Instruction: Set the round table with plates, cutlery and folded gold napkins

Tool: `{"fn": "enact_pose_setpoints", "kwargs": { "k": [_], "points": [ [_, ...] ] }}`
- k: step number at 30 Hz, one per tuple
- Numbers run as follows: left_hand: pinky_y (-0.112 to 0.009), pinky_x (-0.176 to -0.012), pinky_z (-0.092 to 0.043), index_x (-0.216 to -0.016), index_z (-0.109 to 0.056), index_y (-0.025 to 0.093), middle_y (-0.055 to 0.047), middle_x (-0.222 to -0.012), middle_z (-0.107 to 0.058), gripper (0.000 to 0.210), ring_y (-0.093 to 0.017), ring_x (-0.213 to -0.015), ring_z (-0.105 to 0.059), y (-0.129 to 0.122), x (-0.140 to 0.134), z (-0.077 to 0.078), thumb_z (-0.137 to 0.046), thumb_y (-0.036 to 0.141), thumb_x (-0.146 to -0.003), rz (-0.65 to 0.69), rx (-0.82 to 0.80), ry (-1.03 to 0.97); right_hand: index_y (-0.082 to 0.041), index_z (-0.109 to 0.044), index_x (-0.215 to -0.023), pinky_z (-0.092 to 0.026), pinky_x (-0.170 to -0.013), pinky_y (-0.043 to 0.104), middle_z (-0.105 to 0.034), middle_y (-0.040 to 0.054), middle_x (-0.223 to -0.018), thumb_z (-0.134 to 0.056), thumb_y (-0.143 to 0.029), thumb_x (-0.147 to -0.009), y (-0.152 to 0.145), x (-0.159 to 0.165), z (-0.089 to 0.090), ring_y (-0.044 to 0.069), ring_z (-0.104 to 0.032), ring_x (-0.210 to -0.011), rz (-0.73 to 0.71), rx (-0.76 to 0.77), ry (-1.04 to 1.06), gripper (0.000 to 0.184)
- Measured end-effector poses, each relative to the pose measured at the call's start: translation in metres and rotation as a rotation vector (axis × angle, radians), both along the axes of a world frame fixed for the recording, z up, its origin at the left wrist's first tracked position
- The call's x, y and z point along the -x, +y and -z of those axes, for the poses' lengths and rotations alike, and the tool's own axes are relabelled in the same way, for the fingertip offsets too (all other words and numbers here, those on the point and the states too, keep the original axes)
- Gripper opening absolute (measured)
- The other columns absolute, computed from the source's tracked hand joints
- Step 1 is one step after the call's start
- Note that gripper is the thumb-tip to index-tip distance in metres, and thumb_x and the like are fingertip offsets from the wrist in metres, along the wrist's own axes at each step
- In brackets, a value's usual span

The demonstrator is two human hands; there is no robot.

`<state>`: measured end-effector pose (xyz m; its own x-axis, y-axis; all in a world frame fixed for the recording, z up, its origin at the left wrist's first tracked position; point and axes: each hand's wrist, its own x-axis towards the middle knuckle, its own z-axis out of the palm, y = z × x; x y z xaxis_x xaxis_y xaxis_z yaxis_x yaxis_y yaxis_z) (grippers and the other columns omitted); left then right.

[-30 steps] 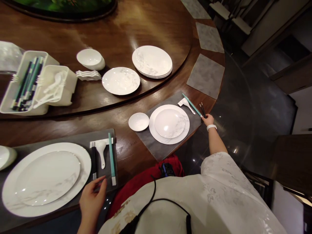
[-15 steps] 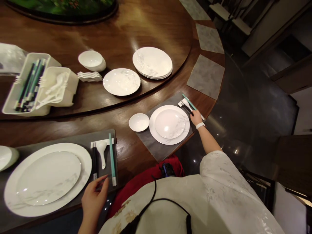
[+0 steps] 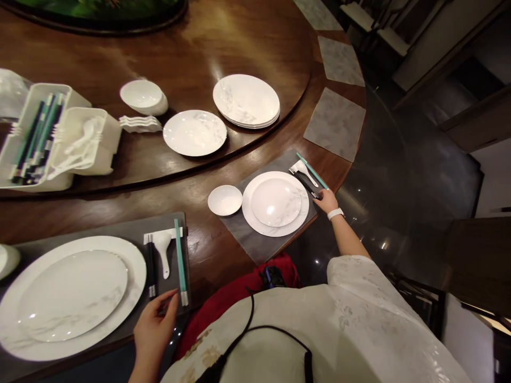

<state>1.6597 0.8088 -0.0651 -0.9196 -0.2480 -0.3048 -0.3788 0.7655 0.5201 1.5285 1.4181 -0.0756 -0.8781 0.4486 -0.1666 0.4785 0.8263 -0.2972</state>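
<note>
The right hand [image 3: 328,201] is resting at the edge of the right-hand mat [image 3: 255,244], its fingertips touching or just beside the lower end of the black chopsticks [image 3: 304,183]; whether the fingers are clamping this end or lying apart from it, one cannot tell at this size. From the fingertips, the black chopsticks are extending up and to the left in the view, away from the body, their long axis running roughly parallel to the spoon [image 3: 310,174] and the teal chopsticks [image 3: 312,170]. They are lying between the plate [image 3: 246,205] and the spoon, with their upper end at the rest [image 3: 294,167]; actual contact there is not showing clearly. The right hand is the nearer of the two. The left hand [image 3: 155,324] is hanging well apart, fingers loosely curling and gripping nothing visible, just below the second black pair [image 3: 150,266] at the left-hand setting.
</note>
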Motion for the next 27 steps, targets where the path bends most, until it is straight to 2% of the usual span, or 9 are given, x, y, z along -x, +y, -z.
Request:
{"fn": "enact_pose_setpoints", "kwargs": {
  "k": [3,7,14,20,27],
  "points": [
    [-0.036,-0.076,-0.053,-0.1,-0.072,0.019,-0.008,-0.09,-0.073,0.054,-0.023,-0.076,-0.066,0.005,0.006,-0.007,-0.053,0.061,-0.072,-0.033,-0.05,-0.082,-0.015,-0.064,-0.11,-0.049,-0.092,0.035,-0.064,0.0086,-0.1,-0.072,-0.031,-0.076,0.004,-0.011,0.009,0.021,-0.06,-0.092,0.005,0.075,0.014,0.039],
    [-0.036,-0.076,-0.051,-0.101,-0.072,0.019,-0.008,-0.093,-0.073,0.057,-0.024,-0.08,-0.066,0.012,0.016,-0.016,-0.053,0.062,-0.069,-0.018,-0.072,-0.105,-0.015,-0.066,-0.099,-0.049,-0.091,0.034,-0.064,0.007,-0.091,-0.062,-0.021,-0.075,0.003,-0.01,0.022,0.02,-0.059,-0.088,0.052,0.123,0.107,0.024],
    [-0.039,-0.079,-0.052,-0.098,-0.071,0.019,-0.009,-0.093,-0.074,0.057,-0.027,-0.081,-0.066,0.012,0.02,-0.019,-0.054,0.063,-0.066,-0.024,-0.092,-0.109,-0.015,-0.068,-0.089,-0.051,-0.084,0.033,-0.065,0.0053,-0.083,-0.058,-0.015,-0.068,0.01,-0.006,0.036,0.018,-0.059,-0.078,0.108,0.184,0.219,0.023],
    [-0.04,-0.08,-0.053,-0.093,-0.071,0.022,-0.007,-0.088,-0.074,0.052,-0.028,-0.08,-0.067,0.016,0.018,-0.021,-0.054,0.062,-0.065,-0.03,-0.091,-0.112,-0.014,-0.069,-0.09,-0.052,-0.083,0.033,-0.066,0.0064,-0.086,-0.057,-0.016,-0.068,0.011,-0.008,0.04,0.018,-0.059,-0.078,0.106,0.176,0.241,0.026],
    [-0.042,-0.084,-0.054,-0.094,-0.071,0.021,-0.008,-0.092,-0.075,0.054,-0.029,-0.082,-0.068,0.017,0.017,-0.019,-0.054,0.063,-0.065,-0.025,-0.095,-0.103,-0.013,-0.071,-0.093,-0.051,-0.087,0.035,-0.066,0.0083,-0.089,-0.056,-0.014,-0.065,0.009,-0.006,0.037,0.02,-0.059,-0.082,0.113,0.175,0.243,0.032]
  ]
}}
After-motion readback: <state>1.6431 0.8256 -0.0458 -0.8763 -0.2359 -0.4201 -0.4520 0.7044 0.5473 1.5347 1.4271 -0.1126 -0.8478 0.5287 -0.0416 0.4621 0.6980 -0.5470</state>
